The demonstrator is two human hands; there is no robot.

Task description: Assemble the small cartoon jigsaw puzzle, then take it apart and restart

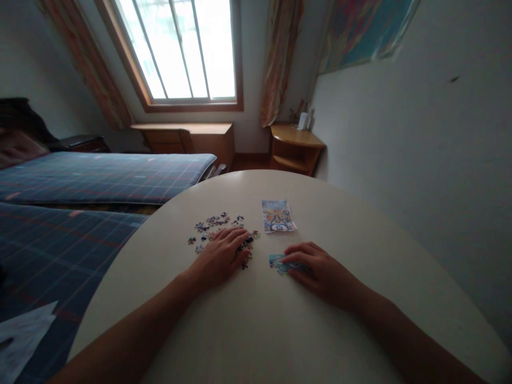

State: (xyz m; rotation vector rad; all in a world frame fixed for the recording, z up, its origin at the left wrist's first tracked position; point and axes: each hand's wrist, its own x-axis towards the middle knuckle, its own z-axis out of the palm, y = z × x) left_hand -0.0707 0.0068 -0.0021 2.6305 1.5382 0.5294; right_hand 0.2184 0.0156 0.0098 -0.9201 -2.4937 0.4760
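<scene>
Loose jigsaw puzzle pieces [218, 219] lie scattered on the pale round table [256, 330], left of its middle. Over the right part of this pile rests my left hand [224, 250], palm down with fingers stretched out; some pieces are hidden beneath it. A joined blue section of the puzzle [277, 262] lies flat to the right. On top of it is my right hand [314, 269], its fingers reaching over the section and covering much of it. Behind, between the two hands, lies a picture sheet or packet [278, 216] with a blue cartoon figure.
A bed with a plaid blue cover [120, 176] stands on the left, with white paper [28, 336] nearer me. A white wall [420, 160] runs along the right. Beyond the table are a wooden desk [200, 128] under a window and a corner cabinet [298, 136].
</scene>
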